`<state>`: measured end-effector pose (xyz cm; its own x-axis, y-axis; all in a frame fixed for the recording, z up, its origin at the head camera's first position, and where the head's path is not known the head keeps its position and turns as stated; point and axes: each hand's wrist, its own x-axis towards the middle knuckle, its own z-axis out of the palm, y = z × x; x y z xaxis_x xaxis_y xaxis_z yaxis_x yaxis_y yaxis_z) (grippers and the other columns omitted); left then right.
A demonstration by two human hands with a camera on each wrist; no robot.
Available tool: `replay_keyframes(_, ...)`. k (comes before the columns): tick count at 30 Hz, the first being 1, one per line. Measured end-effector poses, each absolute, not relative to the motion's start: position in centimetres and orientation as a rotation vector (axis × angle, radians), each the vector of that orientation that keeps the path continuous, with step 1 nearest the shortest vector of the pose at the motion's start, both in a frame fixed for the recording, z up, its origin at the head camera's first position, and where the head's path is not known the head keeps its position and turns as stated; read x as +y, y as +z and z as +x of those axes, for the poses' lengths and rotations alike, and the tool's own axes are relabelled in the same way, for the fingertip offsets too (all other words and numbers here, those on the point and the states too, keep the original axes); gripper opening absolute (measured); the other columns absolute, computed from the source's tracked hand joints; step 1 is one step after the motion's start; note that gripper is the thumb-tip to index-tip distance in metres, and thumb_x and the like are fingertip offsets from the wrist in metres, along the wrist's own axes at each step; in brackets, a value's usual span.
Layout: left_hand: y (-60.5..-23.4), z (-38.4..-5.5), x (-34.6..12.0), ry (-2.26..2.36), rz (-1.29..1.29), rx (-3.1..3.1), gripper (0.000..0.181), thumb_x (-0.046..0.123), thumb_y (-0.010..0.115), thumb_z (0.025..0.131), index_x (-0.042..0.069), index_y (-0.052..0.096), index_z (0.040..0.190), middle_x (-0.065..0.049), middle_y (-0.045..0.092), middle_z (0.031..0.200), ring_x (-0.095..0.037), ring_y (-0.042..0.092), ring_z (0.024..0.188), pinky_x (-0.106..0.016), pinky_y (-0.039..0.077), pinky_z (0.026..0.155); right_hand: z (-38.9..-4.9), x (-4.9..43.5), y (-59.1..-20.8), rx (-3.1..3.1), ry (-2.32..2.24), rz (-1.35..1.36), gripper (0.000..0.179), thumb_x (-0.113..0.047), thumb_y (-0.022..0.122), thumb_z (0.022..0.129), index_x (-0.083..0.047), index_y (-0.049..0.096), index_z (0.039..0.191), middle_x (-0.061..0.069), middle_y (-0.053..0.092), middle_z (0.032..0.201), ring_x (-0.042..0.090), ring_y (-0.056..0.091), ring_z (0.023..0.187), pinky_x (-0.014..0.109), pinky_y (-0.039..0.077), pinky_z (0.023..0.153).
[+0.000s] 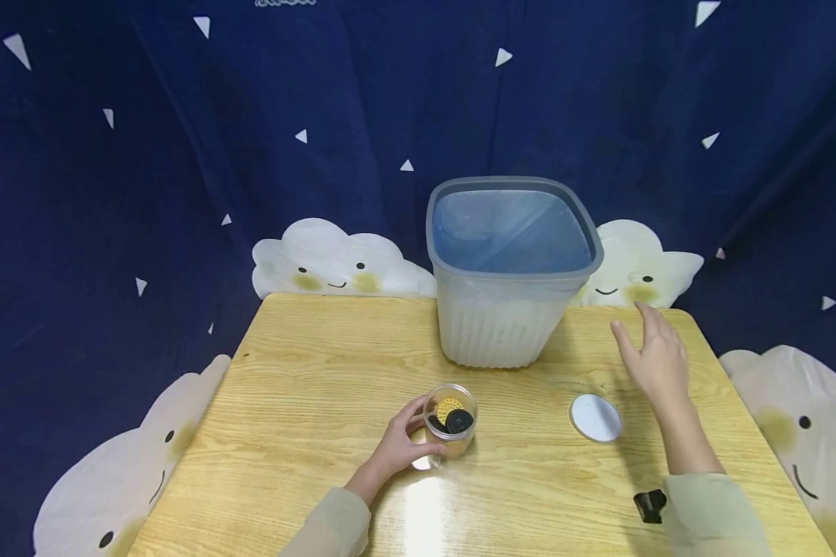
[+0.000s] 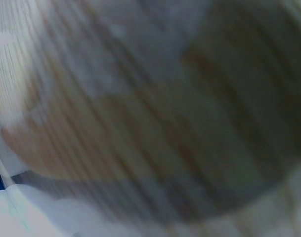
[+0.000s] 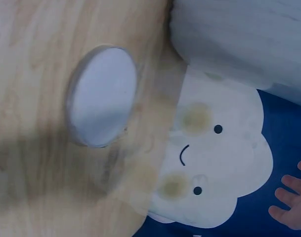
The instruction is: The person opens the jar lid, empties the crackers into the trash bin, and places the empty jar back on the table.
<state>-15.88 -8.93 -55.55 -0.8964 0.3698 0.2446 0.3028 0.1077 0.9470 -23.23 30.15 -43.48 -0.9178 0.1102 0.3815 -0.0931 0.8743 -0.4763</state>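
In the head view, the left hand [image 1: 395, 449] is holding a clear jar [image 1: 453, 449], its fingers curling around the eight o'clock side and its thumb pressing at about seven. The jar is standing on the wooden counter [image 1: 320, 348], its open mouth facing up. Inside it, a yellow round piece [image 1: 449, 407] is lying toward twelve o'clock, with dark round pieces [image 1: 460, 421] sitting toward four and eight.

The right hand [image 1: 658, 362] is hovering at about half past two from the jar, holding nothing; its fingers are reaching out and its thumb is standing well apart. A white disc [image 1: 595, 418] is lying flat on the counter at three o'clock from the jar, well apart from it. At four o'clock, a small black object [image 1: 649, 506] is resting near the right sleeve [image 1: 712, 510]; what it is, I cannot tell. A tall translucent bin [image 1: 491, 321] is standing at one o'clock. Behind the counter, a dark blue curtain [image 1: 286, 93] is hanging, showing white triangles and smiling clouds [image 1: 337, 259].
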Motion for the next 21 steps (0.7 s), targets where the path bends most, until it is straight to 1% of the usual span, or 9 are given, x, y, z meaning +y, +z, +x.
replay_keyframes(7,-55.6,-15.9,-8.9,1.950,0.712,2.295,0.083,0.004,0.080,0.065,-0.005,0.036,0.135,-0.027,0.046,0.127,-0.040,0.045,0.117,-0.045,0.042,0.097,-23.9,29.7,-42.1,-2.609,0.718,-0.012,0.060,-0.044,0.038,0.095,-0.003,0.034,0.139,0.026,0.036,0.138,0.048,0.033,0.123,0.064,0.025,0.096)
replay_keyframes(13,-55.6,-15.9,-9.0,1.947,0.690,2.278,0.083,0.005,0.080,0.065,-0.004,0.036,0.135,-0.026,0.046,0.128,-0.038,0.044,0.119,-0.045,0.041,0.098,-24.3,29.4,-40.7,-2.602,0.738,-0.011,0.058,-0.044,0.034,0.096,-0.006,0.033,0.140,0.025,0.035,0.139,0.044,0.030,0.126,0.065,0.025,0.096)
replay_keyframes(21,-55.6,-15.9,-9.1,1.924,0.665,2.267,0.083,0.007,0.080,0.066,-0.003,0.035,0.136,-0.026,0.043,0.131,-0.036,0.042,0.122,-0.043,0.040,0.099,-25.2,29.3,-39.1,-2.591,0.731,-0.011,0.057,-0.043,0.032,0.096,-0.006,0.034,0.139,0.023,0.036,0.139,0.046,0.031,0.125,0.065,0.024,0.095)
